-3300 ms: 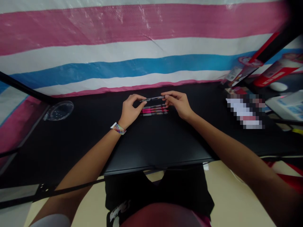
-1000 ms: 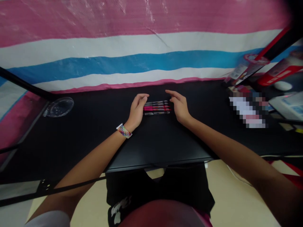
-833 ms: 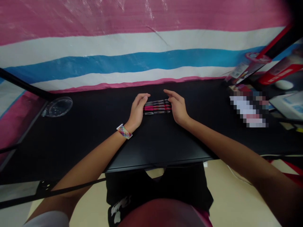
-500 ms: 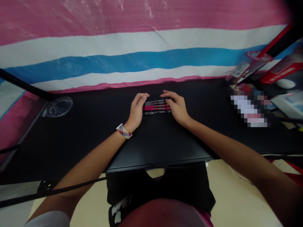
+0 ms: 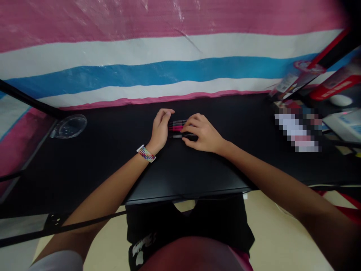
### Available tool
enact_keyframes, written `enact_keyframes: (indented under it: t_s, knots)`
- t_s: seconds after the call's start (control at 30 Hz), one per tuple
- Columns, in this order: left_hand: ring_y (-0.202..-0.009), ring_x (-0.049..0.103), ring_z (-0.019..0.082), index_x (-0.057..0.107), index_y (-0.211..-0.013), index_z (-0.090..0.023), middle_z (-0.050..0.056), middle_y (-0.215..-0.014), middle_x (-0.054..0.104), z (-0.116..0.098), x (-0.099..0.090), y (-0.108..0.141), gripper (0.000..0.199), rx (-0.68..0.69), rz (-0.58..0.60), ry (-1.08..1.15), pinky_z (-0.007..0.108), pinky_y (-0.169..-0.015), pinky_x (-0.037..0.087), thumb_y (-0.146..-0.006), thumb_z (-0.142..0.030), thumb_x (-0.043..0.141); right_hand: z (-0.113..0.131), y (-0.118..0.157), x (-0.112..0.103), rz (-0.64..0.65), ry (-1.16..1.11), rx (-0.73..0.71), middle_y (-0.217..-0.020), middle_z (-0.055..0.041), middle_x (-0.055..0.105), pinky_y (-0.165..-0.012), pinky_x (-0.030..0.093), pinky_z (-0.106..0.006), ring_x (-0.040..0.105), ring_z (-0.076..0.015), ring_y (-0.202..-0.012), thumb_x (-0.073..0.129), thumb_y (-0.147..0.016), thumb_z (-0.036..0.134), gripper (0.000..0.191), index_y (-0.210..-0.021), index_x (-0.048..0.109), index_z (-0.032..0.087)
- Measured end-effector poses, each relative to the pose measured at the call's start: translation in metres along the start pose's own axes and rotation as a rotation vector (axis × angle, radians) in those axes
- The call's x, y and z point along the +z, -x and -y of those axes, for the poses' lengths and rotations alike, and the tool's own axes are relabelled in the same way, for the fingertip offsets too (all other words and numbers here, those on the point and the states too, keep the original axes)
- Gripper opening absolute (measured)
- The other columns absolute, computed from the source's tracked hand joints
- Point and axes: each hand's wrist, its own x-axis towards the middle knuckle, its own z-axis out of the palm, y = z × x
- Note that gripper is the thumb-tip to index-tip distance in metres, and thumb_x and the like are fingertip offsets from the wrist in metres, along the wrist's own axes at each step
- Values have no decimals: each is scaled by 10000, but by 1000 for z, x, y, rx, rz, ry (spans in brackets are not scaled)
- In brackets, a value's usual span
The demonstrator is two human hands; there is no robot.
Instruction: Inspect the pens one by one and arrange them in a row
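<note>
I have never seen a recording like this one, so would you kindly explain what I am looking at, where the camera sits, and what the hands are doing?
There is no machine here: a person sits at a black desk, and the one camera is worn on their head, looking forward and down, so you see their own arms reaching away from you. The left hand, with a colourful wristband, rests against the left ends of a small row of pens, pink and dark ones lying side by side. The right hand lies over the row's right part, fingers curled onto the pens; whether it grips one I cannot tell. A clear round dish sits far left, and boxes and papers far right. Behind is a pink, white and blue striped sheet.
</note>
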Motion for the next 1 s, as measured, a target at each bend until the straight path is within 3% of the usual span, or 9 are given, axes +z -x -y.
enact_keyframes:
  t_s: [0.1,0.2,0.33,0.43,0.53,0.67,0.8,1.0]
  knots:
    - [-1191,724,252,737,-1052,-264,76,-1179,790,-6,-2,1,314,38,19,-47,413,-1128,529,-1126,-527,582,-3,-1,-3,78,66,-91,-1016,-117,769,-910,534,-533,643,-344,-1054,732,-1007,242,125,-1087,816,196]
    - [-1147,730,249,741,-1080,-267,70,-1158,799,-16,-5,2,353,86,83,-98,418,-1095,535,-1135,-568,565,-4,-2,-4,52,-5,-88,-993,-99,764,-888,548,-493,647,-305,-997,686,-1026,186,147,-1080,820,211]
    - [-1064,723,266,783,-1032,-271,50,-1049,829,-28,-10,3,375,223,263,-298,477,-1105,488,-1126,-572,582,-8,-3,-8,-117,-184,37,-1053,-83,772,-853,590,-413,696,-249,-955,660,-1049,214,190,-1144,825,232]
    - [-1004,716,281,804,-949,-281,38,-975,834,-29,-11,3,323,318,350,-401,506,-1083,470,-1078,-546,673,-12,-4,-14,-130,-266,217,-1023,-55,787,-775,578,-359,706,-207,-842,700,-1025,286,203,-1167,839,243]
    - [-1011,712,296,825,-963,-297,45,-963,829,-26,-8,5,245,351,338,-401,501,-1015,487,-1063,-486,706,-16,-5,-22,-70,-340,404,-883,-21,781,-705,544,-337,645,-178,-705,727,-1001,366,245,-1170,855,243]
    - [-1002,712,290,833,-1040,-303,50,-1004,828,-26,-8,4,175,363,293,-381,484,-983,515,-1064,-432,719,-26,-8,-32,-88,-466,538,-854,-33,788,-688,524,-338,636,-179,-699,747,-992,468,279,-1034,878,225]
    - [-1026,733,271,823,-1064,-283,50,-1068,831,-25,-12,0,165,327,156,-340,458,-1001,550,-1073,-410,720,-39,-8,-41,-149,-695,657,-679,-14,697,-598,478,-312,566,-149,-603,790,-943,402,220,-943,895,209]
    - [-1062,760,264,820,-1058,-262,54,-1098,833,-20,-15,-4,161,296,108,-304,436,-1026,571,-1061,-403,743,-47,-6,-37,-206,-988,769,-808,-49,790,-621,565,-304,651,-144,-650,958,-803,391,278,-1005,910,207]
